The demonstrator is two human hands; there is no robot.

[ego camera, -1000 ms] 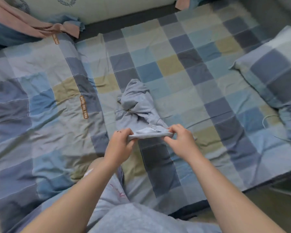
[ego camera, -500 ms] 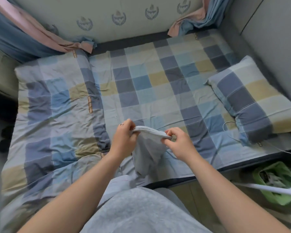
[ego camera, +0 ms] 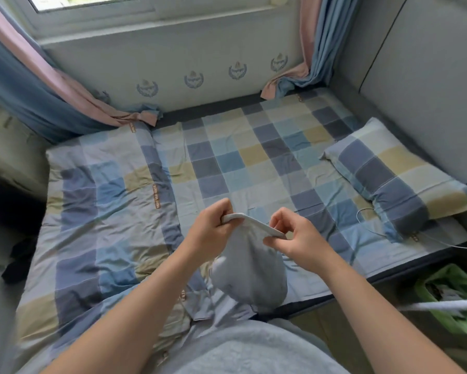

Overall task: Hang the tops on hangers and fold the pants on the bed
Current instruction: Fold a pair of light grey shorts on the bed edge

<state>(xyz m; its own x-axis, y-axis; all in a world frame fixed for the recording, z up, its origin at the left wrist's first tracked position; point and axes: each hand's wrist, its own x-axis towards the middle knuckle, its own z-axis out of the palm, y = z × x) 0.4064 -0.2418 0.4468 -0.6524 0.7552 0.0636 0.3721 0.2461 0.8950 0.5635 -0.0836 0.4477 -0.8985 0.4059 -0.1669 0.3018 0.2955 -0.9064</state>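
Both hands up, grey garment (ego camera: 251, 276) strung btwn them. Your left hand (ego camera: 210, 232) has its fingers curled tight round one end of the garment's pale band (ego camera: 254, 224), thumb tucked under. Your right hand (ego camera: 299, 240) pinches the other end btwn thumb and forefinger, the other fingers loosely curled above the pinch. The band runs straight from the left fingers, sloping a little down to the right fingers, no slack. The rest of the garment hangs in a bunched, rounded bag directly below both sets of fingers, clear of the bed (ego camera: 256, 155); can't tell top or pants from this bundle.

The checked sheet spreads beyond and under your fingers, and the rumpled quilt (ego camera: 92, 211) lies left of the left fingers. The matching pillow (ego camera: 388, 174) sits well right of the right fingers, w/ a thin white cable (ego camera: 367, 228) btwn pillow and that hand. The green basket (ego camera: 453, 300) is on the floor, below and right of the right wrist. Pink-and-blue curtains (ego camera: 73, 98) hang far beyond the fingertips, either side of the window.
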